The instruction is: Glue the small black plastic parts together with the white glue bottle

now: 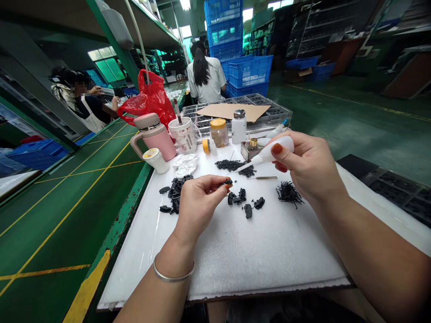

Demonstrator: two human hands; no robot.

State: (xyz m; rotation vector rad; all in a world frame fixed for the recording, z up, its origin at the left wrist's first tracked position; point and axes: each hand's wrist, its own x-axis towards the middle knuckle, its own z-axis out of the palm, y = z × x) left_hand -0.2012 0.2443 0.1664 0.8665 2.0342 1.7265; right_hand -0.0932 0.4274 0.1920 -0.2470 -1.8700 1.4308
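Nozzle aim: Because the narrow tip of the white plastic squeeze bottle (273, 150) slants down and left from your right hand (311, 163), too firm a squeeze could put any liquid inside where you don't want it.
Loose rings: Just beyond your left hand (198, 202), the heap of tiny black rings (227, 165) lies about under that tip; a stray drop could stick several together. Whether the tip touches them, you can't tell from this view.
Small grip: The small dark moulded part (228, 181) sits at the very ends of your left fingers, so a slight slip could drop it among the lookalike black curved plastic pieces (248, 211) to the right of that hand.
Sleeveless reach: If your right forearm swings inward, it could scatter the tangled pile of thin black pins (289, 194), which lies just left of that wrist.
Slim tool: The flat-handled metal pick (266, 178) lies between your hands, left of and below the bottle fingers; a careless sweep could knock it.
Left fingers: Your thumb and forefinger pinch together on the dark part, with hardly any gap; the others curl behind, and your fingers cover much of it.
Right fingers: Your thumb and fingers wrap the bottle's body, closed around it, clear of the white work surface (256, 251).
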